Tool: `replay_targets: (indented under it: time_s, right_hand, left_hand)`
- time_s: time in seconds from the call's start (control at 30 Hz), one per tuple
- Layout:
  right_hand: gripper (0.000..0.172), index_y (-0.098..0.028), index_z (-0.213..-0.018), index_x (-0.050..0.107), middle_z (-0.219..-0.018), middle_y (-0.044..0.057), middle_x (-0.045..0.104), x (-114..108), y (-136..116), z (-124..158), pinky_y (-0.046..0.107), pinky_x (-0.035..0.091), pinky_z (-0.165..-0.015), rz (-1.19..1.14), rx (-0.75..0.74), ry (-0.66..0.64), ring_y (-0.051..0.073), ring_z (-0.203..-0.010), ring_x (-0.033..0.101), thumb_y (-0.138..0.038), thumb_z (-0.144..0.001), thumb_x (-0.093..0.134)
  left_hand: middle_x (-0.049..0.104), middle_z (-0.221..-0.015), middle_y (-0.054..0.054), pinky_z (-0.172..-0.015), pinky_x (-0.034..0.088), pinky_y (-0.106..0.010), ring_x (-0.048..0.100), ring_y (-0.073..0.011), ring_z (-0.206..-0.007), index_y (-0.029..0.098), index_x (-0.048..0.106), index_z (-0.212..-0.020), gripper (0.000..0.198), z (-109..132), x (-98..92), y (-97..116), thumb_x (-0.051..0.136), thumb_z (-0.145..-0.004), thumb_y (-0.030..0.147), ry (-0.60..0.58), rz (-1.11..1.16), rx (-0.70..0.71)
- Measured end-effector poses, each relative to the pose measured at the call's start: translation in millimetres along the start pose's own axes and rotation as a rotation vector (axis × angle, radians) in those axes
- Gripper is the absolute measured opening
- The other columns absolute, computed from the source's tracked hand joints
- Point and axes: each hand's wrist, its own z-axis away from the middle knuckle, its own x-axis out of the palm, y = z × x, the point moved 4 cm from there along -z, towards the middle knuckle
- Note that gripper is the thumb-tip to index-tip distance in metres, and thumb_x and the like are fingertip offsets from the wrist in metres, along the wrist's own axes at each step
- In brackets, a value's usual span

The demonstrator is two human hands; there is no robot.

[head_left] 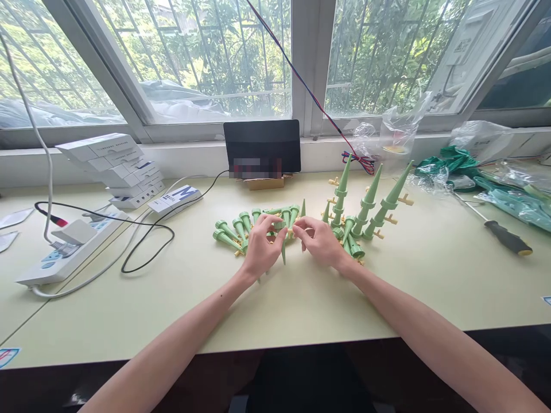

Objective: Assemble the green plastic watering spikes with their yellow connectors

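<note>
My left hand (263, 245) is closed around a green plant watering spike (283, 254), whose pointed end hangs down below the fingers. At the side of that spike, the fingertips of my right hand (319, 236) pinch a small yellow valve (290, 233). Both hands almost meet over the table. Loose green spikes (224, 236) with yellow valves lie fanned out behind and left of my left hand. Beyond my right hand stand tall stacks of nested spikes (367, 209), points up, their yellow valves sticking out sideways. My fingers partly hide the held spike.
A dark tablet (262, 148) leans at the window. On the left are stacked white boxes (124, 169), a power strip (71, 246) and a looping black cable (173, 229). A screwdriver (508, 237) and green plastic bags (456, 166) lie on the right of the table (336, 310).
</note>
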Motion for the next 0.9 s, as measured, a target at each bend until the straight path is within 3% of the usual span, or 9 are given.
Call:
replay_targets:
  time_s: [0.3,0.67,0.9]
  right_hand:
    - [0.022,-0.018,-0.087,0.059,-0.08,0.001,0.063,1.8,3.1,-0.9,0.024,0.047,-0.049,-0.002,-0.021,-0.026,0.011,-0.05,0.058,-0.04,-0.091,0.053]
    - [0.047,-0.019,-0.061,0.051,-0.051,-0.001,0.054,1.2,-0.4,-0.9,0.025,0.044,-0.056,0.071,0.011,-0.027,0.013,-0.049,0.056,-0.05,-0.096,0.043]
    - [0.052,-0.017,-0.062,0.055,-0.055,0.0,0.057,2.6,1.5,-1.4,0.026,0.042,-0.055,0.109,0.024,-0.044,0.011,-0.045,0.052,-0.053,-0.097,0.039]
  left_hand:
    - [0.057,-0.101,-0.005,-0.057,0.055,-0.023,0.063,-0.0142,-0.078,0.02,0.06,-0.097,0.015,0.3,0.2,0.5,0.063,-0.086,0.03,-0.006,0.001,-0.01]
    - [0.056,-0.1,-0.004,-0.057,0.054,-0.021,0.059,-0.0119,-0.077,0.02,0.06,-0.096,0.014,1.8,1.1,3.2,0.062,-0.086,0.029,-0.022,-0.01,0.009]
    - [0.056,-0.101,-0.005,-0.058,0.055,-0.021,0.06,-0.0116,-0.076,0.019,0.061,-0.096,0.014,1.2,0.7,2.0,0.063,-0.086,0.029,-0.014,-0.005,0.005]
